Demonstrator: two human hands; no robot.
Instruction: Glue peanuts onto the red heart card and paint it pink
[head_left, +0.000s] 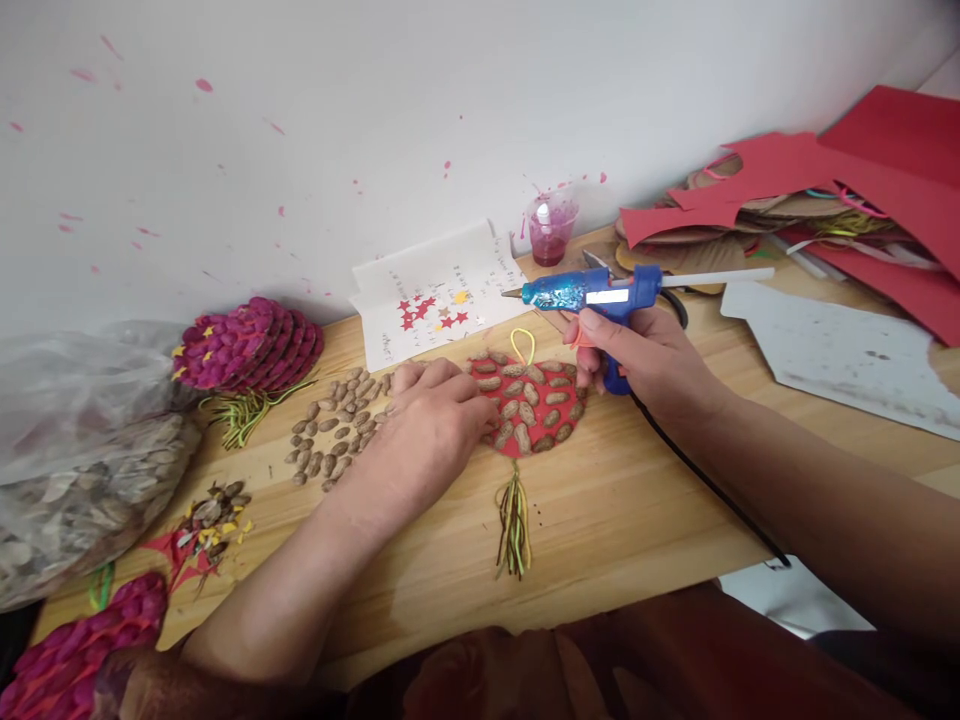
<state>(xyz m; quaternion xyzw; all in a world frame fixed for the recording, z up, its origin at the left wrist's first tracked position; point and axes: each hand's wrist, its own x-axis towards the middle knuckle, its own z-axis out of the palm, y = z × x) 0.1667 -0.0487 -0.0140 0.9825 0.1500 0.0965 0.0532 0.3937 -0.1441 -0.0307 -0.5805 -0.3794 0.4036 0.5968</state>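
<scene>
A blue hot glue gun (611,292) is gripped in my right hand (652,360), its nozzle pointing left and a white glue stick (716,277) jutting from its back. Below the nozzle lies a red disc (545,425) covered with peanuts (528,394). The disc has a yellow cord loop (523,346) on top and a yarn tassel (514,525) below. My left hand (439,425) reaches over the disc's left edge, its fingers bent and close together. Whatever lies under those fingertips is hidden. Loose peanuts (341,435) are spread to its left.
Star cutouts (418,312) lie on white paper (382,345) at the back, beside a cup of pinkish liquid (551,235). Purple decorated discs (255,345) and a plastic bag (97,490) are left. Red sheets (892,150) pile up right. The gun's black cord (712,485) crosses the table.
</scene>
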